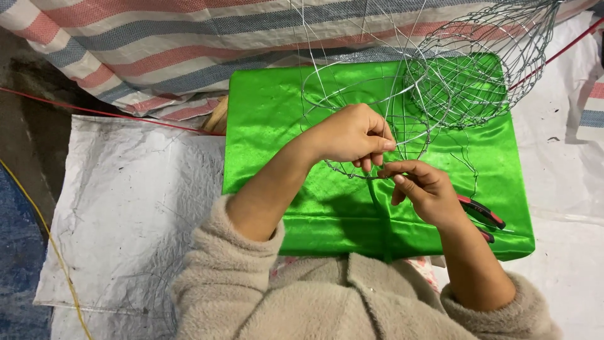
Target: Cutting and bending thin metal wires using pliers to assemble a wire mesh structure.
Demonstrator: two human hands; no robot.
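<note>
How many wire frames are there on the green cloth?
2. One round silver wire frame is held by the left hand and right hand; one finished silver wire basket frame lies at the upper right. Others may be hidden.

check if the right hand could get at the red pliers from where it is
Probably yes: the red pliers lie on the green cloth just beside the right hand, nothing covering them, though that hand is pinching wire.

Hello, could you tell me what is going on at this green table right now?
A person in a fuzzy beige sweater is working thin silver wire into a round mesh frame over a shiny green satin-covered surface. The left hand grips the frame's wire rim, and the right hand pinches wire just below it. Red-and-black-handled pliers lie on the green cloth beside the right wrist.
</note>
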